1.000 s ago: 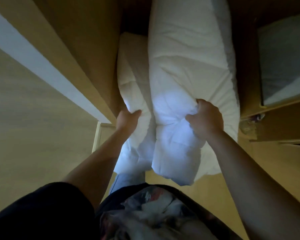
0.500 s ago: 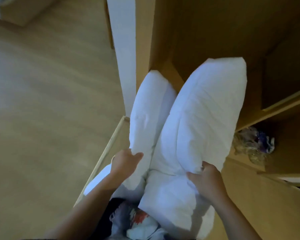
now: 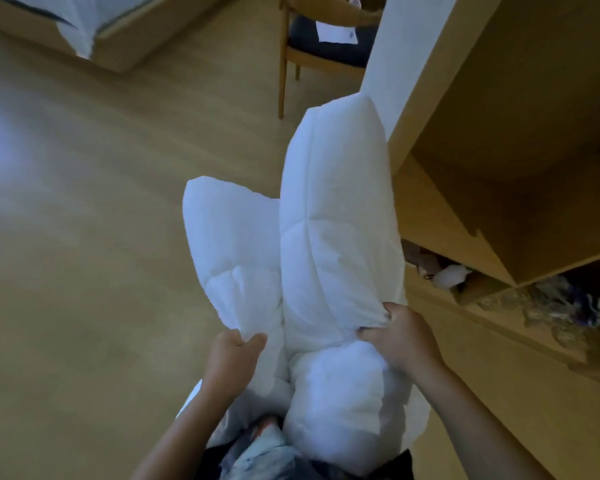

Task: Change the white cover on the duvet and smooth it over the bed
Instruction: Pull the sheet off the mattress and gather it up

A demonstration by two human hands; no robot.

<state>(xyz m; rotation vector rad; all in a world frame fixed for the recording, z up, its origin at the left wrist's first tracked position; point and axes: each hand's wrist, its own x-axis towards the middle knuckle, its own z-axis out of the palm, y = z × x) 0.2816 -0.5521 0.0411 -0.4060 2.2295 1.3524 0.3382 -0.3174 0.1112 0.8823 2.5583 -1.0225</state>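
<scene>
I hold the duvet (image 3: pixel 326 254) bunched upright just beside the wardrobe (image 3: pixel 499 174), my left hand (image 3: pixel 232 355) pinching its shorter fold and my right hand (image 3: pixel 400 336) fisted into the taller one, likely to keep the bulk together for carrying; the bed (image 3: pixel 84 36) sits well apart from the wardrobe

**Folded duvet (image 3: pixel 329 237) held up**

The left hand (image 3: pixel 234 355) pinches the shorter fold and the right hand (image 3: pixel 402 337) grips the taller one. Open wooden shelves (image 3: pixel 534 168) stand at 3 o'clock, a chair (image 3: pixel 326 50) at 12, and a bed (image 3: pixel 80 26) at 11.
</scene>
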